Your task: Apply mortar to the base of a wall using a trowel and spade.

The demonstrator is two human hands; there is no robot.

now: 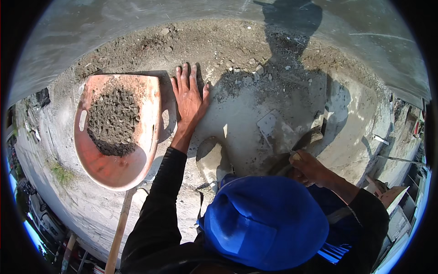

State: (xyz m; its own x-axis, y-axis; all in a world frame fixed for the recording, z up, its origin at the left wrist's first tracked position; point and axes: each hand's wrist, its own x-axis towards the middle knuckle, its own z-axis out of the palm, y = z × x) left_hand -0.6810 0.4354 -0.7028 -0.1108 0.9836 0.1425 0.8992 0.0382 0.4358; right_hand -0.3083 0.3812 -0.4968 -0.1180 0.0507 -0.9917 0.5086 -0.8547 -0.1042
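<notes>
My left hand point(189, 101) lies flat with its fingers spread on the dusty ground, just right of a worn orange plastic pan point(153, 118). Dark grey mortar point(114, 121) sits heaped in that pan, which has slots in its sides. At the right, my right hand point(311, 169) is closed around a tool with a pale wooden handle end point(295, 156). The tool's working end is hard to make out against the shadow. Beneath and ahead of this hand spreads a smooth grey cement surface point(242, 116). A blue cloth cap point(264, 223) covers the lower middle of the view.
A grey wall point(205, 10) curves across the far side, with loose soil and stones point(260, 71) along its foot. A long wooden handle point(119, 233) runs below the pan. Grass point(61, 173) grows at the left; boards and debris point(397, 201) lie at the right.
</notes>
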